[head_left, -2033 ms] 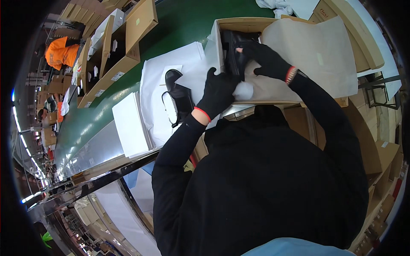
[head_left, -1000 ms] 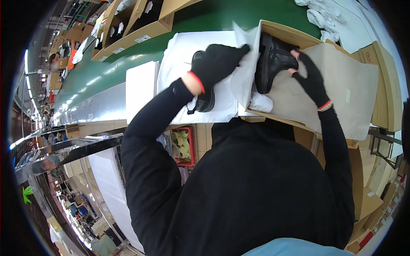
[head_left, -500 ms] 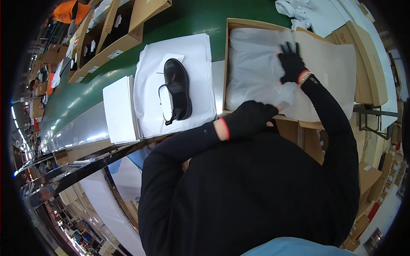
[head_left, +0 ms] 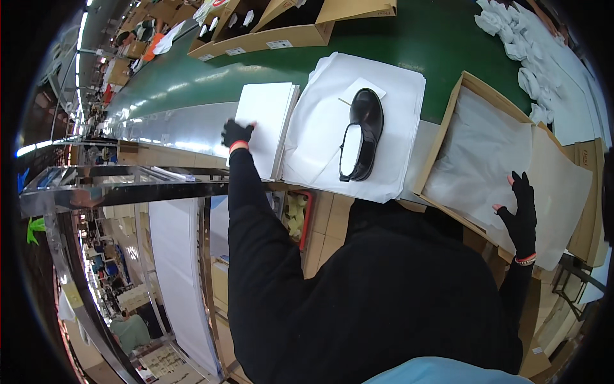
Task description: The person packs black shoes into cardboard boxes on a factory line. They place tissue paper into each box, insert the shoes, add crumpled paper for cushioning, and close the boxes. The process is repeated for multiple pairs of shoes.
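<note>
My left hand [head_left: 237,134], in a black glove with bare fingertips, rests at the left edge of a stack of white sheets [head_left: 267,115], fingers apart. My right hand [head_left: 519,214], gloved the same way, is open with fingers stretched over the thin white tissue paper [head_left: 476,157]. That paper lines an open cardboard box [head_left: 441,142] and spills over its right side. Between my hands, a single black leather shoe [head_left: 369,137] lies on a pile of larger white paper [head_left: 313,144]. A small white card [head_left: 373,85] lies partly under its toe.
Cardboard boxes [head_left: 279,40] with dark contents stand at the back of the green work surface [head_left: 409,45]. Crumpled white paper [head_left: 521,57] lies back right. A cardboard lid [head_left: 585,192] leans beyond the lined box. A metal frame [head_left: 128,191] stands on the left.
My left hand has moved from the box's near edge far left to the white sheets. My right hand has drawn back nearer to me over the tissue. The view has shifted, too.
</note>
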Tool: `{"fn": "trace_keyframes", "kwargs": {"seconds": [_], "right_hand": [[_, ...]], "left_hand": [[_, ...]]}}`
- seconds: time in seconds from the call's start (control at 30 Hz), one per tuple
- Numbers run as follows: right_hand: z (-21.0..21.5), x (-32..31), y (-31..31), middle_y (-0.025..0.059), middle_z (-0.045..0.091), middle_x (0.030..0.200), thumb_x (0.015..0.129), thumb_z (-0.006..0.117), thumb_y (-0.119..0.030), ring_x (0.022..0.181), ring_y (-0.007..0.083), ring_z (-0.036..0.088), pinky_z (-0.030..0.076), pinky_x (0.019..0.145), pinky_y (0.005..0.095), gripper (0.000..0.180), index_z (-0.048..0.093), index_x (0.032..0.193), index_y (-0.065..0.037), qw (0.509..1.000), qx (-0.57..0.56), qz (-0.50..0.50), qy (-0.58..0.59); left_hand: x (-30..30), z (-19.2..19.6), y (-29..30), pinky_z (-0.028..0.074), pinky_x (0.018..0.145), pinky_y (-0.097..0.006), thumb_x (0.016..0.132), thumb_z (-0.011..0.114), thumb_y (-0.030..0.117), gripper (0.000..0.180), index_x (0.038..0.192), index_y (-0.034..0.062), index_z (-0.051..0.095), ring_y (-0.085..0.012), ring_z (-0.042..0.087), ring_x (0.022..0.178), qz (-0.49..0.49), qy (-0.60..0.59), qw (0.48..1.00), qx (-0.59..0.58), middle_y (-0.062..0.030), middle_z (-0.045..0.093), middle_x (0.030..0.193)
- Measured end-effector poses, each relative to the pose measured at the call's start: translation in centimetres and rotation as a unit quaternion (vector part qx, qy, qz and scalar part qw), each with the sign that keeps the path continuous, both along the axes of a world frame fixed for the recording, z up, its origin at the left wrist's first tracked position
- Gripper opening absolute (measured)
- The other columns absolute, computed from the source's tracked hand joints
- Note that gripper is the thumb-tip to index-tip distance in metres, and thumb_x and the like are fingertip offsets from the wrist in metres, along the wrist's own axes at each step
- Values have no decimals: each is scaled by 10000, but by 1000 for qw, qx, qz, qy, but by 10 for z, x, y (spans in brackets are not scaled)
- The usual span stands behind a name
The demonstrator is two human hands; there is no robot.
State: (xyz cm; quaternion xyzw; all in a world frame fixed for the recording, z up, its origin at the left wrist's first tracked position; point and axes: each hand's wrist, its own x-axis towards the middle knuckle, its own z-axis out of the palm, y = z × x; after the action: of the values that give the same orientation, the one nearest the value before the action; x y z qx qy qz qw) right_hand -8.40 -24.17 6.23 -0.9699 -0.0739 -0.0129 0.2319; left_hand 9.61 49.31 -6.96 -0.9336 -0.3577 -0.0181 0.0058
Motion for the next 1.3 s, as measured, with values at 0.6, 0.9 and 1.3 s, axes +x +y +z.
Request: {"fn": "trace_keyframes", "kwargs": {"seconds": [0.6, 0.9, 1.3], "right_hand": [[7, 11, 24, 49, 537, 1356, 771, 737, -104, 1357, 261, 386, 231, 1143, 444, 601, 506, 1326, -97, 999, 9, 29, -18], [7, -9, -27, 97, 526, 1362, 806, 735, -200, 1359, 287, 373, 255, 1122, 446, 579, 514, 1332, -101, 996, -13, -73, -57], [-18, -47, -65, 125, 385, 1462, 721, 776, -343, 1404, 332, 267, 179, 1106, 588, 760, 455, 1377, -133, 982, -84, -167, 24]], "left_hand": [[-64, 18, 39, 517, 708, -432, 651, 790, 477, 436, 956, 187, 678, -267, 649, 887, -92, -40, 976, 192, -61, 614, 958], [-24, 143, -22, 416, 982, -334, 904, 635, 223, 550, 1342, -38, 428, -253, 565, 1090, -327, -375, 866, -50, -154, 554, 1253], [-54, 71, -497, 478, 795, -447, 863, 606, 117, 633, 1431, 82, 327, -426, 605, 963, -525, -140, 694, -472, -268, 603, 1083]]}}
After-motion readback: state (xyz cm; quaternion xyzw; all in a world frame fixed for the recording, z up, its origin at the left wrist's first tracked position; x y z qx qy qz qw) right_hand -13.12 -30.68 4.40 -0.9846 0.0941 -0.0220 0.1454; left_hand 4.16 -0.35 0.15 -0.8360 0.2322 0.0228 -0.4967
